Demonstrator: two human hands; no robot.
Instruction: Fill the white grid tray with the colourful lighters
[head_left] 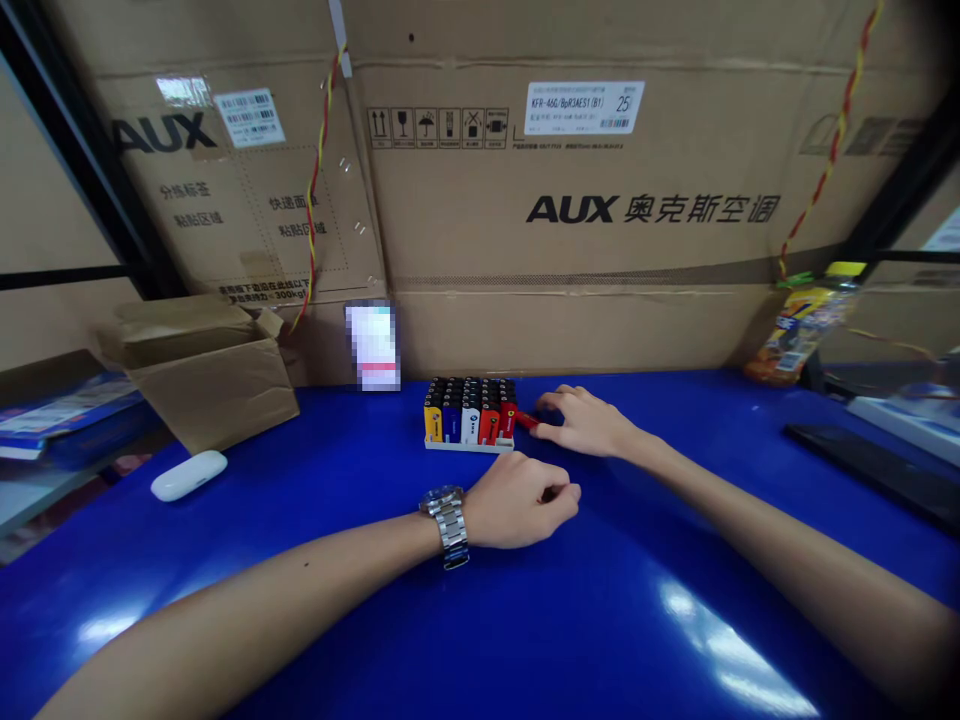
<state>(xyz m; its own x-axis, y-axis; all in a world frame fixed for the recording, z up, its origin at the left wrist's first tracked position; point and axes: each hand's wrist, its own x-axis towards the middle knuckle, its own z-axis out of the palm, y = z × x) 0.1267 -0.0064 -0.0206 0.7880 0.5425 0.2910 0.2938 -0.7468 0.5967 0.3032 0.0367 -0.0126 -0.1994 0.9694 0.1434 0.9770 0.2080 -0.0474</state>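
A white tray (457, 447) holds rows of upright lighters (470, 422) with black tops, in yellow, blue, white and red. My right hand (581, 422) is just right of the tray. Its thumb and fingers close around one end of a tilted red lighter (527, 420), which points toward the right side of the rows. Nearer to me, in front of the tray, my left hand (517, 502) is curled into a loose fist. Nothing shows sticking out of it, though its palm is hidden. A metal watch (452, 525) is on the left wrist.
Behind the blue table (360, 620) stand large cardboard cartons (600, 330). A lit phone (375, 345) leans there. At left are an open cardboard box (225, 385) and a white case (189, 475). A bottle (802, 325) and a dark flat object (870, 470) lie toward the right.
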